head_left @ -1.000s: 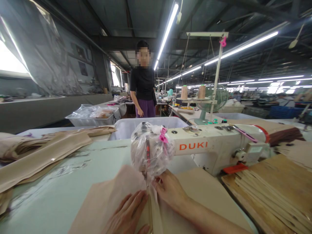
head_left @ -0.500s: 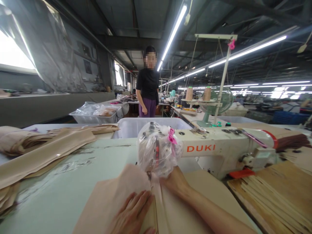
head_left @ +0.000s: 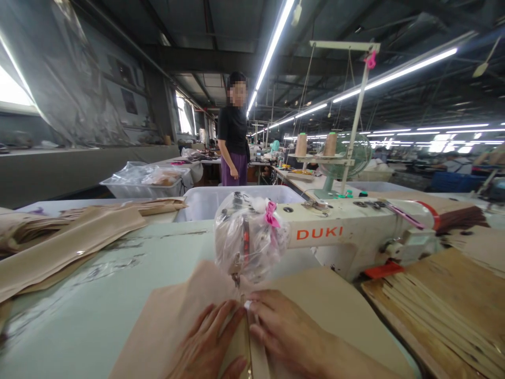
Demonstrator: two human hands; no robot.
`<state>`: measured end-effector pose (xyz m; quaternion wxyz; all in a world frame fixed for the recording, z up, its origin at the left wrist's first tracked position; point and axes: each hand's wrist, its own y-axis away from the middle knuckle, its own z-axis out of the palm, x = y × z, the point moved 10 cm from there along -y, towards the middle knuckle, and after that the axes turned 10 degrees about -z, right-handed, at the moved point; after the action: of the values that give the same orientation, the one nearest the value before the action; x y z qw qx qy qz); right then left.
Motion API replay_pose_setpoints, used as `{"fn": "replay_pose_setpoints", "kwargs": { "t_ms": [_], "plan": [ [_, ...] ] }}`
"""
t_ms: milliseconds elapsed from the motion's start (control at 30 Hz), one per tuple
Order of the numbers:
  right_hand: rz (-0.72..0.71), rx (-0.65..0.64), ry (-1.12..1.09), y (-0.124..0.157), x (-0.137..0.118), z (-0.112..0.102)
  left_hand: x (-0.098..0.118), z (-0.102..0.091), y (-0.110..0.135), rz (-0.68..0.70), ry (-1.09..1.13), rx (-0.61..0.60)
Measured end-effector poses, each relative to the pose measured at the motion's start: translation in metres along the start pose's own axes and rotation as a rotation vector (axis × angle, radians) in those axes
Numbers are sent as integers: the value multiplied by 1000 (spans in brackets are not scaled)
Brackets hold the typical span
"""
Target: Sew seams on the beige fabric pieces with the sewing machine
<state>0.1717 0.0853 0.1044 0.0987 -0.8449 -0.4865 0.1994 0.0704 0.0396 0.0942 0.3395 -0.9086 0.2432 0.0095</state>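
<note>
A large beige fabric piece [head_left: 169, 310] lies across the sewing machine bed, with a folded strip [head_left: 258, 358] running up its middle toward the needle area. My left hand [head_left: 213, 337] rests flat on the fabric left of the strip, fingers stretched and thumb apart. Just right of the strip is my right hand [head_left: 288, 321], fingers bent and closed on the fabric edge. A small white bit [head_left: 248, 304] shows at its fingertips; I cannot tell what it is. Ahead of both hands stands the sewing machine [head_left: 319, 234], its head wrapped in clear plastic [head_left: 260, 258] with a pink tie.
Beige fabric pieces [head_left: 98, 231] lie at the left, and stacked cut pieces [head_left: 445, 310] at the right. Behind the machine stands a white bin [head_left: 197, 202]. Thread cones [head_left: 301, 145] sit on a stand by a green fan [head_left: 357, 158]. A person [head_left: 232, 137] stands beyond.
My right hand has come back from beside the machine head to the strip, near my left hand. The left hand stays on the fabric. The view has shifted slightly.
</note>
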Motion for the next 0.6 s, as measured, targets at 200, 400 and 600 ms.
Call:
{"fn": "replay_pose_setpoints", "kwargs": {
  "t_ms": [200, 400, 600],
  "plan": [
    [-65, 25, 79, -6, 10, 33, -7, 8, -2, -2, -9, 23],
    [114, 78, 265, -2, 52, 9, -13, 14, -3, 16, -3, 55],
    [175, 189, 317, -6, 45, -28, -12, 16, -2, 15, -13, 45]
  ]
}}
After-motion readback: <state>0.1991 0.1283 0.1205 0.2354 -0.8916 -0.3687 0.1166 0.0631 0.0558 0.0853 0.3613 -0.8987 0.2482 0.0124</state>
